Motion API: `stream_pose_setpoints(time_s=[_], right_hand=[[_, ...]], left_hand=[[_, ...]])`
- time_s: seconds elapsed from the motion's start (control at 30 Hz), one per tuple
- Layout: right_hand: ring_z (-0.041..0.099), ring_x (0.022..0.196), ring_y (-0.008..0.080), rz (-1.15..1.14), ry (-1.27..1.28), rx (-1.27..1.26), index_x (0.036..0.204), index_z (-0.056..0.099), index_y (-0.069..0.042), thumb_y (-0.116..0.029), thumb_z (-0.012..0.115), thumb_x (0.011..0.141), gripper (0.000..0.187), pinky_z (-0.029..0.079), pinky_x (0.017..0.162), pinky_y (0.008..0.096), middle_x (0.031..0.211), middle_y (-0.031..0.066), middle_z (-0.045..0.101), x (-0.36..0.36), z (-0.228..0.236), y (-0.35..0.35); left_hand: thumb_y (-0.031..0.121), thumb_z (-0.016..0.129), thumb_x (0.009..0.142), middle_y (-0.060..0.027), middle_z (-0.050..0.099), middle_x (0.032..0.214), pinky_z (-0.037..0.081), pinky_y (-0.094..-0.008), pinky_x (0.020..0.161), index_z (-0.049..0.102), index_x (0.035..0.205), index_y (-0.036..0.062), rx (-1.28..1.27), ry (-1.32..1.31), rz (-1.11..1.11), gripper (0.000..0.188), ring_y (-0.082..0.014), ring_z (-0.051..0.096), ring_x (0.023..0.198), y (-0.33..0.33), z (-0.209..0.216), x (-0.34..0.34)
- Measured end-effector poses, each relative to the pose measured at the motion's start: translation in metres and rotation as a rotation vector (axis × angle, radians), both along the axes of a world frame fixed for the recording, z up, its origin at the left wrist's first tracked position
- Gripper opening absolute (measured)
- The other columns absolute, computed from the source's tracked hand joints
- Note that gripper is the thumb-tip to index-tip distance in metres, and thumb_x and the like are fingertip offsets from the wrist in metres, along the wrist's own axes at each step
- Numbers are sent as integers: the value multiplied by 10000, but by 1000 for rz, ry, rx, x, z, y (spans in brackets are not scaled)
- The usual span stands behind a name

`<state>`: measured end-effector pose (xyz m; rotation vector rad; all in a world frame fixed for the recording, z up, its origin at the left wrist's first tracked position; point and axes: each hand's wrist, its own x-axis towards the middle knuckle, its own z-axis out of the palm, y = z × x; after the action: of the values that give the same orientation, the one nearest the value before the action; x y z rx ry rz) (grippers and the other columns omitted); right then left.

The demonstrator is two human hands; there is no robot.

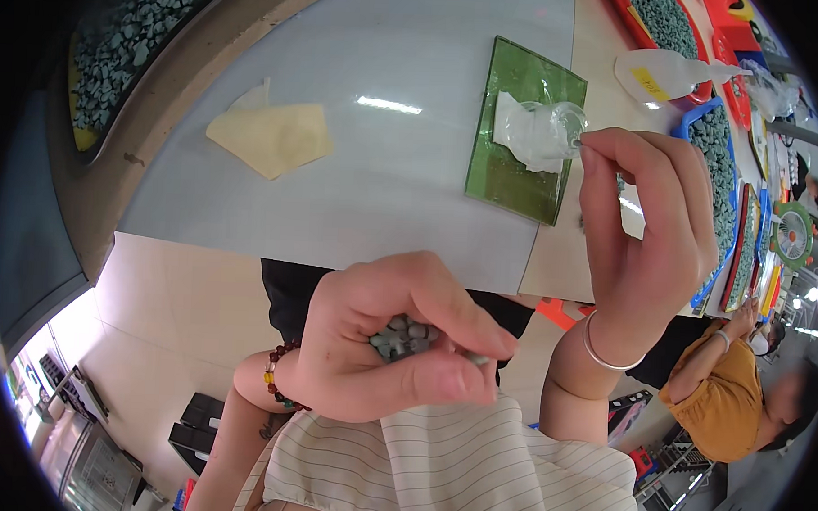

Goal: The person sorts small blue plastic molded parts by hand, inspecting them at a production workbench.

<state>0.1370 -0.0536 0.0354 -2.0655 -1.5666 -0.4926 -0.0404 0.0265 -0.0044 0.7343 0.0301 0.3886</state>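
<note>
Several small grey-green pieces [404, 338] lie in the curled palm of my left hand [362, 308], whose thumb and forefinger pinch another one at their tips. My right hand [650, 192] is raised to the right, with thumb and forefinger pressed together. A tiny dark spot shows at those fingertips, too small to name. Beside them, on a green glass plate [511, 182], are a crumpled white sheet [517, 138] and a small clear round dish [569, 121]. The right fingertips are at the dish's edge; whether they touch it I cannot tell.
A pale yellow cloth [278, 138] lies on the grey table [384, 201]. At the right stand a squeeze bottle [658, 77] and red and blue trays [683, 130] of grey-green pieces. A large bin [93, 145] fills the upper left. Another person [719, 401] works at the right.
</note>
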Motion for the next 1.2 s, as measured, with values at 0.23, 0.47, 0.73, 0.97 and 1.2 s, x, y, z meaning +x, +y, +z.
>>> stream_pose_setpoints(time_s=[0.23, 0.47, 0.73, 0.97, 1.2], right_hand=[[499, 635, 174, 33, 275, 116, 757, 561, 41, 23, 632, 698, 94, 380, 544, 251, 720, 96, 554, -10, 5, -7], [438, 601, 196, 317, 912, 332, 724, 440, -29, -190, 566, 808, 220, 347, 527, 301, 688, 118, 492, -34, -1, -35], [566, 651, 198, 326, 852, 382, 788, 583, -23, 73, 630, 600, 216, 444, 571, 274, 766, 101, 597, -54, -8, -33], [570, 644, 195, 255, 731, 297, 784, 596, -36, 51, 672, 554, 257, 437, 549, 269, 761, 71, 601, -59, -8, -32], [565, 644, 188, 267, 628, 241, 799, 608, -26, -3, 712, 549, 272, 392, 511, 267, 765, 78, 604, -58, -8, -37]], left_hand=[[25, 597, 799, -129, 649, 799, 461, -219, 583, 607, 979, -62, 239, -157, 19, 200, -128, 611, 670, 10, -7, 5], [255, 649, 804, -122, 605, 699, 449, -227, 507, 591, 813, 43, 177, 320, 89, 220, -148, 590, 586, 0, 14, 10], [-34, 685, 713, -138, 640, 891, 468, -229, 618, 625, 912, -13, 214, 20, 133, 209, -142, 612, 756, -3, -5, 9], [-60, 715, 663, -139, 642, 881, 477, -233, 582, 627, 883, -22, 266, 104, 144, 240, -142, 624, 702, -2, -1, 6], [-77, 741, 623, -143, 631, 845, 441, -184, 517, 616, 789, -7, 274, 57, 198, 220, -108, 604, 646, -5, -5, 8]])
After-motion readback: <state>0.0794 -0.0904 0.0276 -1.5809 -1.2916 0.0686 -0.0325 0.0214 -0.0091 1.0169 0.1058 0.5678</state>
